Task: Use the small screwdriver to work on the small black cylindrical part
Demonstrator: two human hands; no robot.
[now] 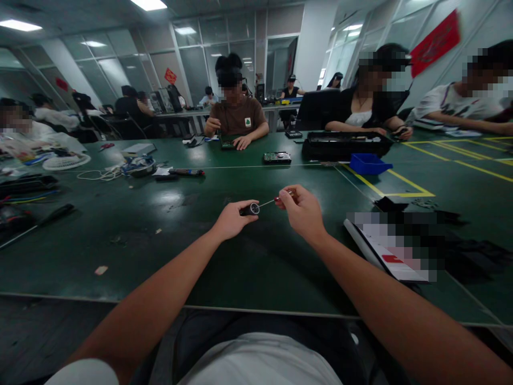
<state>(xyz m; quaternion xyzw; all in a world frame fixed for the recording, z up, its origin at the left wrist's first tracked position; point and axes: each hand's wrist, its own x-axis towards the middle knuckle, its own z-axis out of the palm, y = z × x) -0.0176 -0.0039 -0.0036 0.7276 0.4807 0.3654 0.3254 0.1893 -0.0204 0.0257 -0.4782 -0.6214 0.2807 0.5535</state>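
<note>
My left hand (231,220) is closed around a small black cylindrical part (250,209), whose round end with a pale ring faces right. In my right hand (301,209) is a screwdriver (277,199) with a reddish handle, gripped between thumb and fingers. Its thin metal shaft points left, the tip at or very near the ringed end of the cylinder; whether it touches a screw is too small to tell. Both hands are above the green tabletop (256,267), near its middle.
A blue bin (369,163) stands beside a long black housing (347,145). A circuit-board device (277,158) lies ahead. To the right is a white box-like item (385,251); at left lie a long screwdriver (52,216) and cables (138,166). A co-worker (237,115) sits opposite.
</note>
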